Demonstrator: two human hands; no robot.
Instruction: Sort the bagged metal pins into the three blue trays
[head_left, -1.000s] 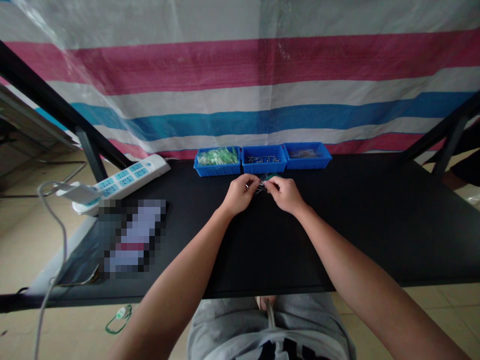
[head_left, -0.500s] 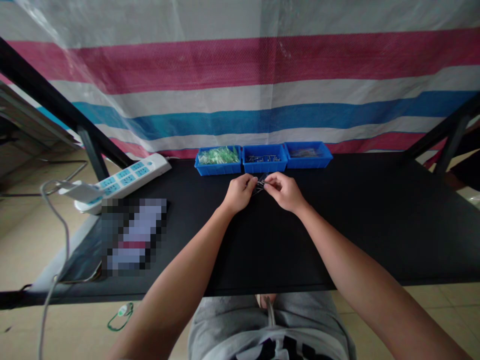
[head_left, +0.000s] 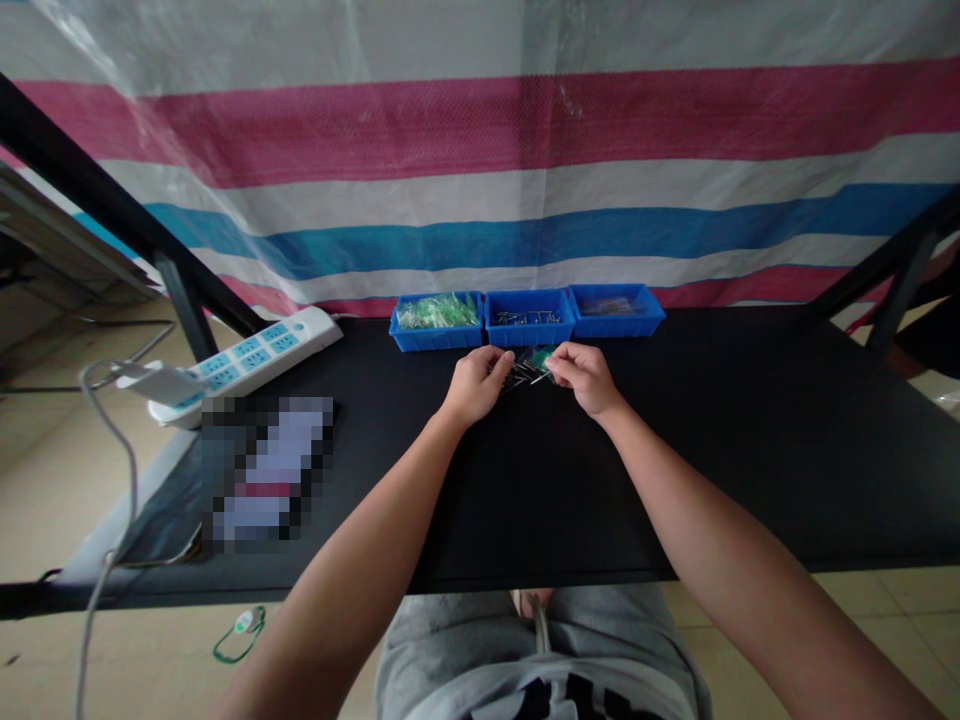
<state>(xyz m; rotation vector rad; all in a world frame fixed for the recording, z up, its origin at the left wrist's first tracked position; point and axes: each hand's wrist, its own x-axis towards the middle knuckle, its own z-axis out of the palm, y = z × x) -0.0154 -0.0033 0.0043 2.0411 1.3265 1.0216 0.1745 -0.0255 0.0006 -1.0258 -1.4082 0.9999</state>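
Observation:
My left hand (head_left: 476, 383) is closed, thumb pressed to the fingers, on a cluster of small metal screws (head_left: 523, 374) that juts out to the right. My right hand (head_left: 585, 378) pinches the edge of a small green-and-clear plastic piece (head_left: 541, 358), perhaps a little bag, right beside the screws. Fingers hide part of both. Just behind stand three blue bins: a left bin (head_left: 439, 342) with green and clear plastic pieces, a middle bin (head_left: 532, 332) with metal screws, and a right bin (head_left: 619, 326) with thin items too small to tell.
A white power strip (head_left: 255, 355) with a plugged-in adapter (head_left: 161, 383) lies at the table's left, its cable hanging over the edge. A blurred-out flat object (head_left: 274, 470) rests nearer me. Striped sheeting (head_left: 480, 120) hangs behind the black table (head_left: 750, 430).
My right hand has moved slightly right, away from the left. A green piece now shows at its fingertips, and more of the screws are visible. The left hand has barely moved.

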